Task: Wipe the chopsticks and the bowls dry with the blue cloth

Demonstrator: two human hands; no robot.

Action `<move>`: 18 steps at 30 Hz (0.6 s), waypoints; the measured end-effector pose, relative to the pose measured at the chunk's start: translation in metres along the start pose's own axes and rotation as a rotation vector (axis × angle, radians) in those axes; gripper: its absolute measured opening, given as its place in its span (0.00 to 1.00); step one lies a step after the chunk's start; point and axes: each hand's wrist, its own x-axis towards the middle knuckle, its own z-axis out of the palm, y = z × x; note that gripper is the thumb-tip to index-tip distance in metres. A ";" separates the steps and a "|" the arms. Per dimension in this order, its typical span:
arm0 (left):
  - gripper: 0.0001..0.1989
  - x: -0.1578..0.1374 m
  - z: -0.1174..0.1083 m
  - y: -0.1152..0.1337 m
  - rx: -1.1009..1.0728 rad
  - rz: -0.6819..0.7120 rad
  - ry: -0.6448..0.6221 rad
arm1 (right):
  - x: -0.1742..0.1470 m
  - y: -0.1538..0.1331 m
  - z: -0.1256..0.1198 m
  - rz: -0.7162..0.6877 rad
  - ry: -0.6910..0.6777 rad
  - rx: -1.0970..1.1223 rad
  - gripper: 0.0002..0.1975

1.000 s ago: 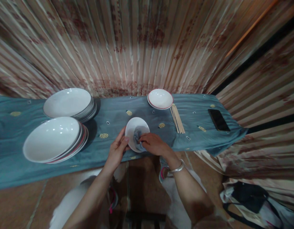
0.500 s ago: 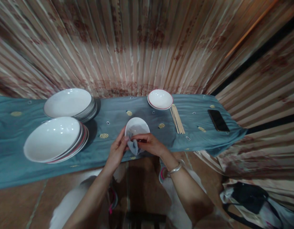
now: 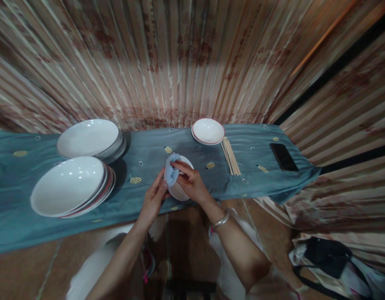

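My left hand (image 3: 153, 200) grips the bowl (image 3: 181, 192) near the counter's front edge (image 3: 123, 210), probably for steadiness, right hand (image 3: 192, 181) pinching the cloth (image 3: 171, 173).

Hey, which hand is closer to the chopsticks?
Right. The right hand, holding the blue cloth at the small white bowl, is left of the chopsticks; the left hand is farther left, at the bowl's left side.
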 end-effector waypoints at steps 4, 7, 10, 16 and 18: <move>0.42 -0.002 0.002 0.004 0.001 -0.004 0.010 | 0.000 0.002 -0.001 -0.051 -0.010 -0.168 0.23; 0.44 -0.003 0.003 0.008 -0.006 -0.005 0.000 | 0.000 0.005 -0.003 -0.111 0.000 -0.350 0.23; 0.45 -0.005 0.003 0.010 -0.006 -0.011 -0.003 | 0.001 0.009 -0.006 -0.115 0.011 -0.487 0.23; 0.44 -0.005 0.004 0.010 -0.022 -0.010 0.012 | 0.001 0.007 -0.012 -0.039 -0.014 -0.683 0.23; 0.43 -0.005 0.004 0.010 -0.018 -0.012 0.013 | 0.001 0.004 -0.014 -0.011 -0.026 -0.741 0.22</move>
